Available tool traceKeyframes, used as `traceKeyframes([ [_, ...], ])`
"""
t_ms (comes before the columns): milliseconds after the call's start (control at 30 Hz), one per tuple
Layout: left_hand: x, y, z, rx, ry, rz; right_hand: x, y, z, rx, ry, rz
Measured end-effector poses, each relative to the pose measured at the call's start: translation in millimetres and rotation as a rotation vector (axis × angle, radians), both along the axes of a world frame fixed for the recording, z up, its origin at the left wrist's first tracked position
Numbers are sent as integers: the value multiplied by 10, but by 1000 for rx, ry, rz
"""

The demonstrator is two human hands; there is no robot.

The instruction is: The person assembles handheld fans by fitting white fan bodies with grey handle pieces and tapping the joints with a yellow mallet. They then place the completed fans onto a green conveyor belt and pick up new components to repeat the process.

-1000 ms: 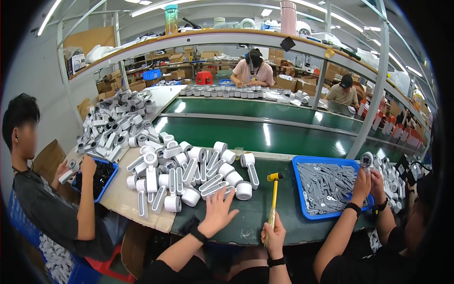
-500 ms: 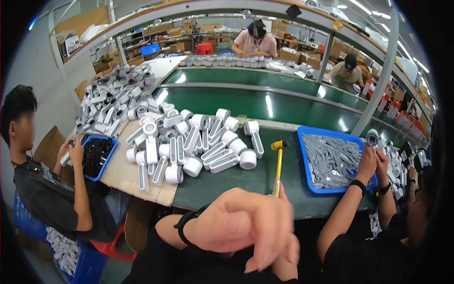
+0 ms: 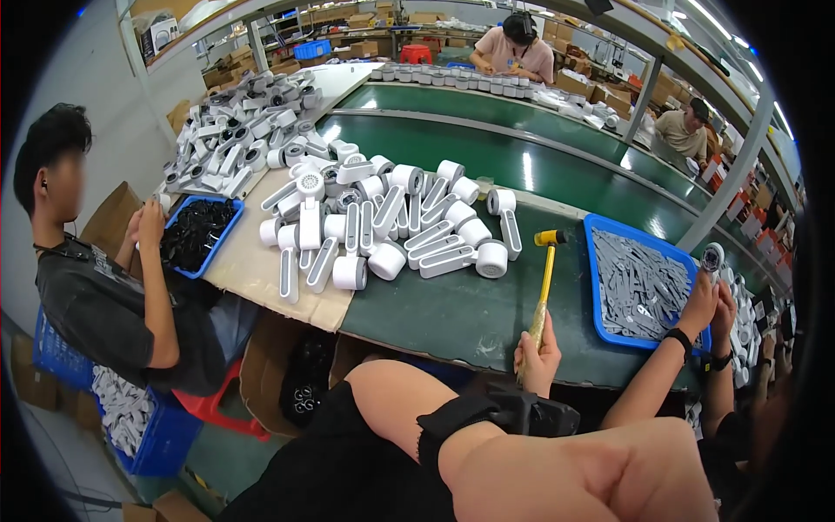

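Observation:
My right hand (image 3: pixel 539 355) is closed around the yellow handle of a small hammer (image 3: pixel 547 274). The hammer stands at a slant over the table's front edge, its yellow-and-black head uppermost. My left arm crosses in front of my body, a black band at the wrist. Close to the camera at the lower right is my left hand (image 3: pixel 591 474), its back and knuckles showing and its fingers hidden. A black box-like device (image 3: pixel 537 412) sits by my wrists. Left of the hammer lies a pile of white-and-grey handheld parts (image 3: pixel 417 217) with round heads and long handles.
A blue tray of grey strips (image 3: pixel 595 296) stands right of the hammer, beside a co-worker's hands (image 3: pixel 706 304) holding a round-headed part. On the left, another person sits by a blue tray of black pieces (image 3: pixel 235 217). A green conveyor (image 3: pixel 487 152) runs behind the table.
My left hand has moved right and down, uncovering my right hand on the hammer. The view has shifted, so the table appears higher. The hammer stays in my right hand.

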State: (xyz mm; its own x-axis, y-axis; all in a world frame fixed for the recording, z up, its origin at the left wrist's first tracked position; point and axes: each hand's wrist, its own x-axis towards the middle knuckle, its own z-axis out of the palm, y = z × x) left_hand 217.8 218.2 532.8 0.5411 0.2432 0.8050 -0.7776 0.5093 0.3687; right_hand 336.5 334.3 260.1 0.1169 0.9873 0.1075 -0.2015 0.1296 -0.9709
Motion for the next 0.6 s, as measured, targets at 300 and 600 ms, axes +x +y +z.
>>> traceKeyframes([
  [300,-58,24,-33,56,-67,-27,10,-39,7,5,-11,14],
  [600,-339,90,-28,131,-172,-36,-7,-25,13,10,-18,11],
])
